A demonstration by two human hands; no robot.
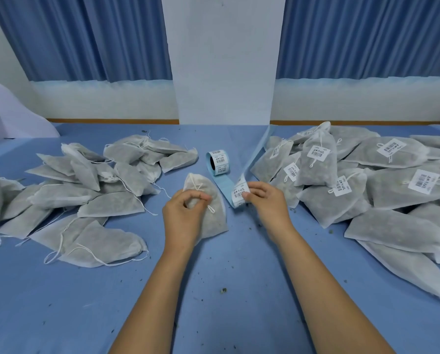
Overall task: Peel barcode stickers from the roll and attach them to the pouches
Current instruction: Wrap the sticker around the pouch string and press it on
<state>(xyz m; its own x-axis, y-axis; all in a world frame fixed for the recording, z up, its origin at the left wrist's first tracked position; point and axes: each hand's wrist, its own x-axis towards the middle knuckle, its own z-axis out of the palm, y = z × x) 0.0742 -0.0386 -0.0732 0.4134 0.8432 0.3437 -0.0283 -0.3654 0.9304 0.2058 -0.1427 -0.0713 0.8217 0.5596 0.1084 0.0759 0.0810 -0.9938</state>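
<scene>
On the tabletop [226, 290] I see unlabelled pouches [86, 190] heaped left, labelled pouches [367, 180] heaped right, the sticker roll [219, 162] standing between them, behind one pouch [208, 208].

One sticker roll [218, 162], with two hands, one single pouch [208, 213] nearby, and two uncounted pouch heaps flanking the roll.

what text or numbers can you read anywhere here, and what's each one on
Nothing can be read well enough to quote.
Sticker roll: barcodes and dark characters, too small.
Sticker at the right hand: a barcode and handwriting-like characters, blurred.
Stickers on the right pile of pouches: the same barcode and characters, unreadable.
Pouch under the left hand and the left pile of pouches: no text visible.
</scene>
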